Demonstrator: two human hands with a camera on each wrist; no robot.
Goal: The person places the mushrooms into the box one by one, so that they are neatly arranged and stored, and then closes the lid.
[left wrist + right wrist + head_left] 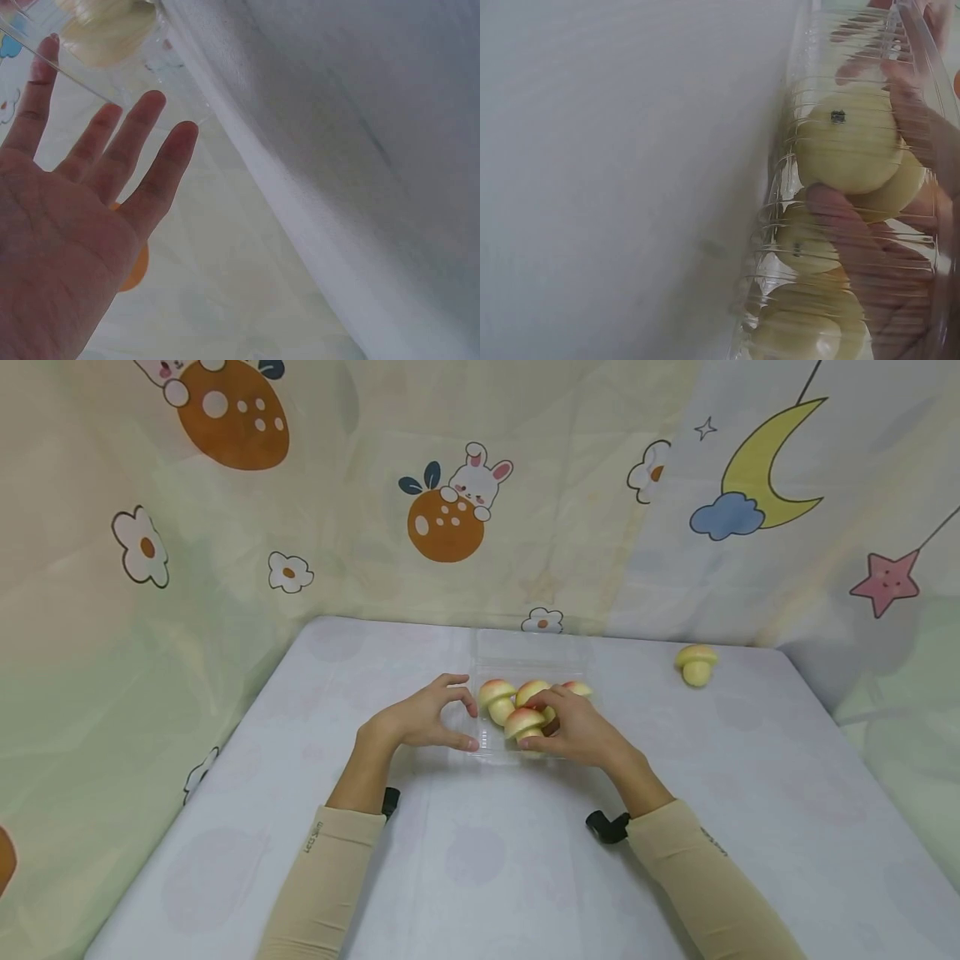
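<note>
Soft tan sleeves (322,877) come first, a bit wrinkly. A clear plastic box (492,745) with thin ridges sits on a pale cloth (472,893). Inside are smooth, round yellow mushrooms (496,696) with pinkish tops. The right hand (579,729) reaches in and pinches the front mushroom (522,722). The left hand (420,716) is spread wide at the box's left end.

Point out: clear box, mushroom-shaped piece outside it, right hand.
Clear box (491,741): head view, bare near-left corner.
Mushroom-shaped piece outside box (697,664): head view, where cap meets stem.
Right hand (579,729): head view, back of hand.
</note>
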